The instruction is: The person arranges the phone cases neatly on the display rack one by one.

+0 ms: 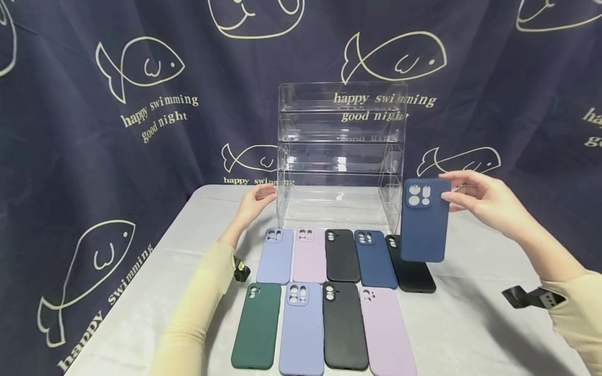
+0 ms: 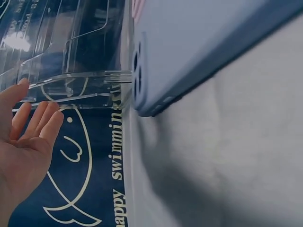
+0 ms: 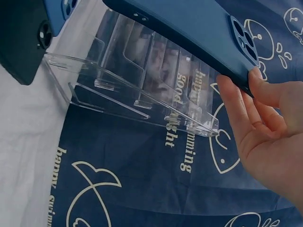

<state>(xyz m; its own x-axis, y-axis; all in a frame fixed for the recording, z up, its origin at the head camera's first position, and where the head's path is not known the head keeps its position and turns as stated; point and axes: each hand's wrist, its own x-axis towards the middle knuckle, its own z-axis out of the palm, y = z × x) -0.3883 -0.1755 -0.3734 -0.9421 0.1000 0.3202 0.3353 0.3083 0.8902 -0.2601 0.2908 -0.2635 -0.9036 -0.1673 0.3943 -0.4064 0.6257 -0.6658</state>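
Note:
My right hand (image 1: 489,201) pinches a dark blue phone case (image 1: 425,235) by its upper right edge, thumb in front and fingers behind. The case hangs upright above the table, camera cutouts at the top, and partly covers a black phone case (image 1: 416,274) lying below. My left hand (image 1: 256,202) is at the left side of a clear tiered acrylic display stand (image 1: 338,209). In the left wrist view, the left fingers (image 2: 49,118) are loosely extended by the stand's edge; whether they touch it I cannot tell. The stand's tiers hold no cases.
Several phone cases lie in two rows before the stand: light blue (image 1: 275,258), pink (image 1: 309,258), black (image 1: 342,258) and dark blue (image 1: 378,263) behind; green (image 1: 256,326), light blue (image 1: 301,334), black (image 1: 345,329) and pink (image 1: 388,331) nearer. A fish-printed curtain (image 1: 211,68) hangs behind the table.

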